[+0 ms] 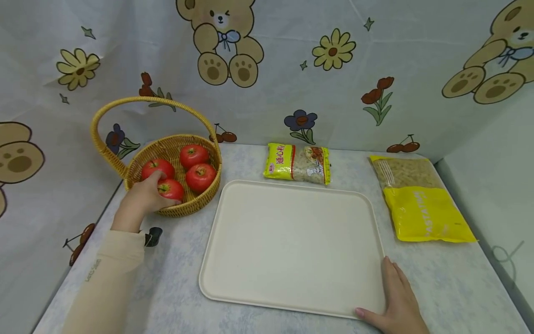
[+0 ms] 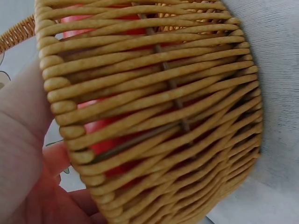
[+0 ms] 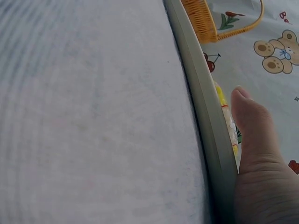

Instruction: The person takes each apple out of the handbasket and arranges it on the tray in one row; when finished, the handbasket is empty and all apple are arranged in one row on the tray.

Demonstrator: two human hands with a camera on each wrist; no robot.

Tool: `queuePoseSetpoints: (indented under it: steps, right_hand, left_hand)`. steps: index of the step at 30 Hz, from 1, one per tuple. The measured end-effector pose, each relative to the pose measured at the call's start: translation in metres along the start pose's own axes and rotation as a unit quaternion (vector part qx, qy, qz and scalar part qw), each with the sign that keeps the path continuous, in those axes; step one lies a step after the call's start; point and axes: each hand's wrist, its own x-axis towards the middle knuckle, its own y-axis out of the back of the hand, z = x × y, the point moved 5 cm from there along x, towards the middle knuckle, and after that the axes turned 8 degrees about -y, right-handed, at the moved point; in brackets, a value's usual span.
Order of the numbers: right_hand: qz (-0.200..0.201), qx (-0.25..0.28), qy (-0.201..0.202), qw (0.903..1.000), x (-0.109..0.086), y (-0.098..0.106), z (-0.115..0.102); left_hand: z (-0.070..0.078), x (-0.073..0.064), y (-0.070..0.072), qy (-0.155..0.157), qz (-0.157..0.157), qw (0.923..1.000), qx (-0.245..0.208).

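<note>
At the left, a yellow wicker basket (image 1: 200, 202) with an arched handle holds several red apples. My left hand (image 1: 143, 197) reaches over its near rim and grips the nearest apple (image 1: 170, 189), thumb on the near side and fingers on the far side. In the left wrist view the woven basket wall (image 2: 154, 93) hides most of the apples, and the fingertips are out of sight. My right hand (image 1: 398, 297) rests against the near right corner of a beige rectangular tray (image 1: 292, 246), its fingers fairly straight along the right edge, thumb at the front edge.
Behind the tray lies a small yellow and clear pasta packet (image 1: 297, 163). A larger yellow pasta bag (image 1: 421, 204) lies at the right, near the wall. A printed curtain (image 1: 267, 106) hangs along the back of the pale marbled table (image 1: 175, 278).
</note>
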Motion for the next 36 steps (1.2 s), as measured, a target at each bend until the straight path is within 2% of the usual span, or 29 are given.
queuePoseSetpoints:
  steps: [5,12,17,21,25,30,33,36]
  right_hand:
    - [0.008,0.002,0.010,0.9999,0.000,-0.002,0.001]
    - [0.010,-0.004,0.006,0.9999,-0.001,-0.002,0.001]
    - [-0.015,-0.015,-0.021,0.9995,-0.001,-0.002,0.000]
    - [-0.043,-0.024,-0.047,0.9977,0.001,-0.001,0.000]
    - [-0.047,-0.028,-0.050,0.9973,0.001,-0.001,0.000]
    - [-0.042,-0.024,-0.043,0.9979,0.001,-0.001,-0.002]
    - [-0.055,-0.028,-0.057,0.9965,0.001,0.000,-0.001]
    - [-0.066,-0.035,-0.069,0.9948,0.002,0.000,-0.001]
  left_hand:
    - [-0.002,0.002,-0.001,-0.006,-0.005,0.9999,0.009]
    - [-0.002,0.006,-0.004,-0.037,0.031,0.9987,0.018]
    - [-0.001,0.006,-0.005,-0.052,0.053,0.9971,0.015]
    - [-0.003,0.005,-0.005,-0.050,0.085,0.9950,-0.015]
    - [-0.007,-0.001,-0.005,-0.042,0.140,0.9871,-0.064]
    - [-0.005,-0.012,-0.001,-0.050,0.205,0.9691,-0.128]
    - [0.002,-0.018,0.002,-0.061,0.223,0.9610,-0.152]
    - [0.014,-0.026,0.005,-0.067,0.229,0.9566,-0.167]
